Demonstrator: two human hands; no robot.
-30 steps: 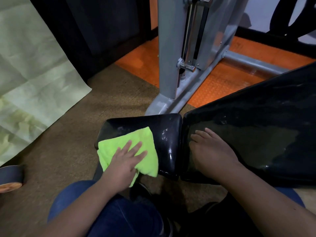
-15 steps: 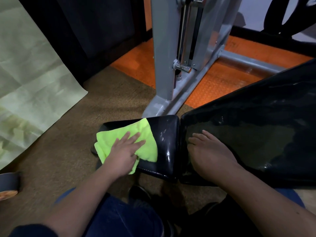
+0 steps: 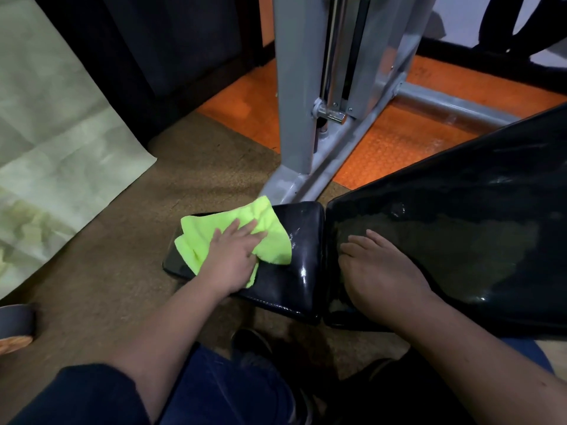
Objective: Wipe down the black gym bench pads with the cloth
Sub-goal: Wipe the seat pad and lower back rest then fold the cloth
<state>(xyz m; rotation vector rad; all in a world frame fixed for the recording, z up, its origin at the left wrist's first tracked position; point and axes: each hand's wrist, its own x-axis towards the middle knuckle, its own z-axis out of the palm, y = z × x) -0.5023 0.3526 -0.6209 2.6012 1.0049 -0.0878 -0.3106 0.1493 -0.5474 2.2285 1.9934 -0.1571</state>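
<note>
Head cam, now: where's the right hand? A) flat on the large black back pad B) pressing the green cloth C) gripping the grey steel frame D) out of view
A: the bare right hand lies palm-down on the large glossy black back pad, while the left hand presses the lime-green microfibre cloth on the small black seat pad.

Brown carpet underfoot, rough and worn, lit by a pale streak near the centre. Orange patterned floor mat beyond it toward 1 o'clock. Grey metal machine frame rising at 12 o'clock, its base rail running off toward 2. Dark panel behind at 11 o'clock. Pale green creased sheet spread across 9 to 10 o'clock, overlapping the carpet. Dim overall, glare on the orange mat.
</note>
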